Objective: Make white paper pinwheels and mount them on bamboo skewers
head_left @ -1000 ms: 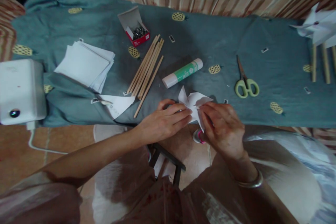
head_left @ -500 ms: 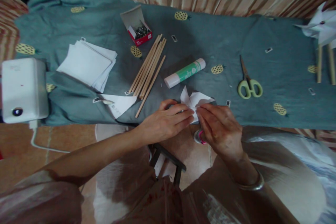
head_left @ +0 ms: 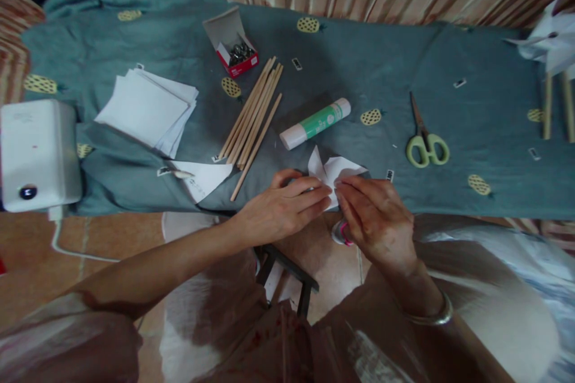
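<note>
A white paper pinwheel [head_left: 345,169], its points folded and standing up, is held at the table's front edge between both hands. My left hand [head_left: 291,202] pinches it from the left with closed fingers. From the right, my right hand [head_left: 380,215] presses thumb and fingertips together on the paper near its middle. The fingers cover the lower part of the pinwheel. Just beyond it lies a glue stick [head_left: 317,124] with a green label. Several wooden sticks [head_left: 254,116] lie left of the glue stick, behind my left hand.
Green-handled scissors [head_left: 426,142] lie at the right. Finished-looking pinwheels [head_left: 554,42] on sticks are at the far right. An open red box [head_left: 242,60] of small metal pins stands behind the sticks. Stacked white paper [head_left: 146,108], a paper scrap [head_left: 206,178] and a white device [head_left: 39,152] are left.
The hands and the pinwheel keep almost the same place and grip. The whole view has shifted very slightly.
</note>
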